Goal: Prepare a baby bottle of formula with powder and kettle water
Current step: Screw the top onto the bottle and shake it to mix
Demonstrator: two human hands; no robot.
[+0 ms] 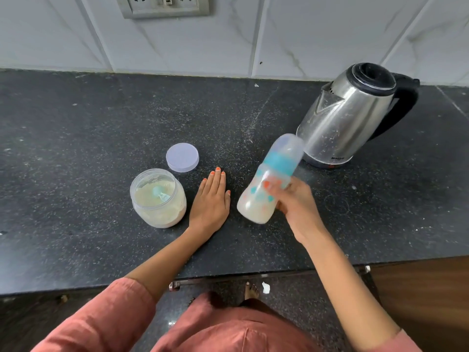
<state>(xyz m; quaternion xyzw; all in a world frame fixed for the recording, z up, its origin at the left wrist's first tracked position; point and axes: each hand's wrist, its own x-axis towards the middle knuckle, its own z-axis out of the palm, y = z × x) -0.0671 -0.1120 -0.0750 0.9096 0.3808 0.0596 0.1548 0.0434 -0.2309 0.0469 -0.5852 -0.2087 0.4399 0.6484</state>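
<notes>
My right hand (pixel 294 201) grips a baby bottle (pixel 256 199) above the counter. The bottle is tilted, its clear cap and teal collar pointing up and right, and it is blurred by motion. Milky liquid fills its lower part. My left hand (pixel 210 201) lies flat, fingers straight, on the dark counter (pixel 76 148) just right of an open jar of formula powder (pixel 158 199). A teal scoop (pixel 160 195) rests in the powder. The jar's pale lid (pixel 182 157) lies on the counter behind it. A steel kettle (pixel 352 115) with a black handle stands at the right, lid closed.
A tiled wall with a socket plate (pixel 165 6) runs behind the counter. The counter's front edge crosses below my arms, with a drawer handle (pixel 175 285) under it. Powder specks dot the stone.
</notes>
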